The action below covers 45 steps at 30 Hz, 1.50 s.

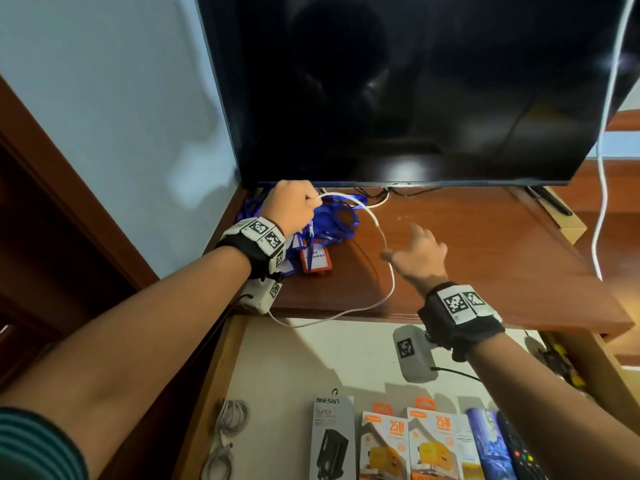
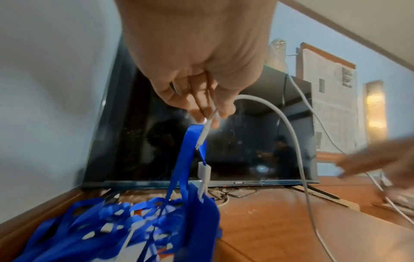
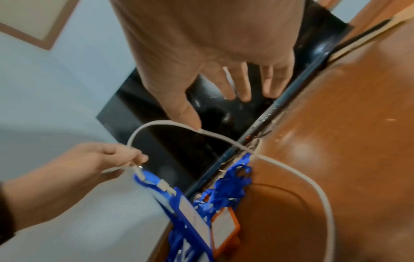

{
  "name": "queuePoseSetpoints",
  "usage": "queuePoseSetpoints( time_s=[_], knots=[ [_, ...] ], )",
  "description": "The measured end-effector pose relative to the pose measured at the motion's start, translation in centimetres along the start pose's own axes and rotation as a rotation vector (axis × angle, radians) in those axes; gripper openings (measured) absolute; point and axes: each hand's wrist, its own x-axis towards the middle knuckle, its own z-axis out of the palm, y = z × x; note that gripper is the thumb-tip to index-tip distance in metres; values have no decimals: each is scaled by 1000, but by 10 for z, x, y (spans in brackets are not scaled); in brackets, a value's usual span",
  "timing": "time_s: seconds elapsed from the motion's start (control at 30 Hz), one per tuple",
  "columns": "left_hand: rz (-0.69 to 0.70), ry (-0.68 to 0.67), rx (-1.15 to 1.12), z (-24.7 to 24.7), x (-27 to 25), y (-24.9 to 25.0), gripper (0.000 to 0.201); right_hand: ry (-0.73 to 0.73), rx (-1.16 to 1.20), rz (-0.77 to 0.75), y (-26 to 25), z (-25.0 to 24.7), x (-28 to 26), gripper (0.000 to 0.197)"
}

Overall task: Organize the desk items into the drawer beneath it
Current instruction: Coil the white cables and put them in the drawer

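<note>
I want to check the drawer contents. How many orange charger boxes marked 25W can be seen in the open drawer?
2. The left 25W box lies beside the black ONESAM box; the right 25W box lies next to it. The frame edge cuts the drawer, so more may be hidden.

Glossy reddish-brown wooden tabletop point(image 1: 467, 244), glossy black television screen point(image 1: 415, 81), smooth white plastic cable point(image 1: 382, 233), blue woven cloth lanyards point(image 1: 332, 220)

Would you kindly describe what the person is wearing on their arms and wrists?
Each wrist carries a black fabric strap topped with white panels printed with black square-patterned markers: left wrist strap, right wrist strap. A pale grey camera block with a thin black cable hangs below each. A teal striped sleeve shows at the left upper arm.
</note>
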Motion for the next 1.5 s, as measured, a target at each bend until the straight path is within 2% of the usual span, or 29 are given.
queuePoseSetpoints(
  time_s=[0.1,0.17,0.23,0.3,0.33,0.43,0.5,0.67,0.73,0.83,0.93,1.23,1.37,1.43,1.5],
  knots=[
    [96,-2,56,0,3,17,14,15,163,-262,-32,-3,-3,90],
    [101,-10,73,1,5,25,11,-70,188,-333,-50,-1,1,90],
    [116,-10,75,-1,7,29,9,-107,178,-312,-62,1,9,66],
    [142,-11,90,-4,8,30,10,-34,196,-288,-68,1,15,26],
    [148,-12,109,-6,9,29,11,3,237,-294,-69,-2,17,19],
    [158,-29,138,-11,10,20,10,51,386,-317,-66,-14,20,28],
    [157,-87,56,-10,7,12,10,75,416,-322,-59,-23,20,32],
    [216,-243,-120,4,-14,7,15,-7,338,-334,-24,-37,9,34],
    [229,-244,-131,7,-21,2,24,-58,255,-342,-5,-44,3,38],
    [185,-100,-240,-4,-27,-10,27,-77,76,-286,27,-55,0,42],
    [27,118,-358,-18,-30,-31,18,-94,-11,-142,63,-58,2,34],
    [-221,394,-631,-18,-47,-73,17,-51,-123,8,119,-48,-1,29],
    [-407,586,-794,-23,-56,-88,28,-21,-185,128,147,-52,-7,27],
    [-528,690,-881,-27,-56,-97,24,22,-192,219,162,-54,-12,27],
    [-657,738,-944,-31,-56,-105,29,60,-173,310,172,-55,-19,22]
  ],
)
